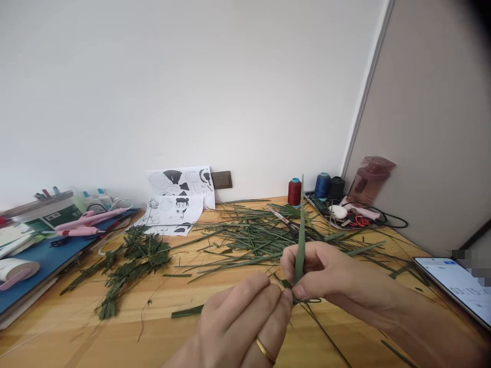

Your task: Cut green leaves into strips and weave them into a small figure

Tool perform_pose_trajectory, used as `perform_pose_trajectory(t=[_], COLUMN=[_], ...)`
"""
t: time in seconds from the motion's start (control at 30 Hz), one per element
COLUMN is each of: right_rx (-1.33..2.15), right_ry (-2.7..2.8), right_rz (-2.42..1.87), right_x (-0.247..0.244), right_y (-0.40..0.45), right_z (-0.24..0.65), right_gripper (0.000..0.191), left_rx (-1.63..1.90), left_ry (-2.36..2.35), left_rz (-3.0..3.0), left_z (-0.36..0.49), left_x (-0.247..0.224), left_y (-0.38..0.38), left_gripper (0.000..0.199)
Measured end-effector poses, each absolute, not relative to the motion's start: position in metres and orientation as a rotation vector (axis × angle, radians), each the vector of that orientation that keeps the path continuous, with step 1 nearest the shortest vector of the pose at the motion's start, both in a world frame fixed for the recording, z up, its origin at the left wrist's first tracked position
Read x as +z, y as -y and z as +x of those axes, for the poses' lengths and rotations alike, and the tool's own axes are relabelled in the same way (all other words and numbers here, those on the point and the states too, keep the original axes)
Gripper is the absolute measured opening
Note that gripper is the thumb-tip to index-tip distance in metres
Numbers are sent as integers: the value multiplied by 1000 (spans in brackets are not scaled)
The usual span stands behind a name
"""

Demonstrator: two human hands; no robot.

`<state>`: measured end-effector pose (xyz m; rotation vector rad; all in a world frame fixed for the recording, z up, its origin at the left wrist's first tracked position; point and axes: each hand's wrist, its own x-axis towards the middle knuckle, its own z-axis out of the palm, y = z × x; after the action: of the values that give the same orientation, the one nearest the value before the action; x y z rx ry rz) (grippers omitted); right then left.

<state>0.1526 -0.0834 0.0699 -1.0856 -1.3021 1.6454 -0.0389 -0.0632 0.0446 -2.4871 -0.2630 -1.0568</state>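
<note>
A long green grass blade [301, 250] stands nearly upright between the thumb and fingers of my right hand [326, 271]. My left hand [245, 319], with a gold ring on one finger, is closed beside it, and its fingertips meet the right thumb at the blade's lower end. Small leaf pieces show at that meeting point, and a thin dark strand loops out to the right below. From behind my left hand a flat green strip [187, 311] sticks out to the left. What exactly the left fingertips pinch is mostly hidden.
Behind my hands lies a heap of cut grass blades [253, 232] with black-handled scissors [286, 222] on it. Woven leaf pieces [141, 255] lie left, near printed sheets [178, 204]. A red thread spool [294, 192], a cluttered tray [337, 220] and a phone [456, 286] sit to the right.
</note>
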Motion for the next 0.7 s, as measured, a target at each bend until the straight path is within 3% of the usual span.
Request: perform_pose_trajectory(t=[0.27,0.43,0.6,0.7], right_rx=[1648,1605,870,528], right_ry=[1243,1260,1384,1387], right_rz=[-1051,-960,-1112,-1148], right_x=[69,69,71,71], right_y=[84,78,70,68], right_z=[151,154,162,174], right_gripper=[12,15,16,15], left_rx=[-1408,-1766,-2285,-2579], left_ry=[331,605,1503,1804], left_rz=[-2606,-2792,-3087,-3152], left_z=[-23,-22,-26,-27], left_x=[53,59,54,48], left_y=[62,53,27,12], left_gripper=[23,12,9,12])
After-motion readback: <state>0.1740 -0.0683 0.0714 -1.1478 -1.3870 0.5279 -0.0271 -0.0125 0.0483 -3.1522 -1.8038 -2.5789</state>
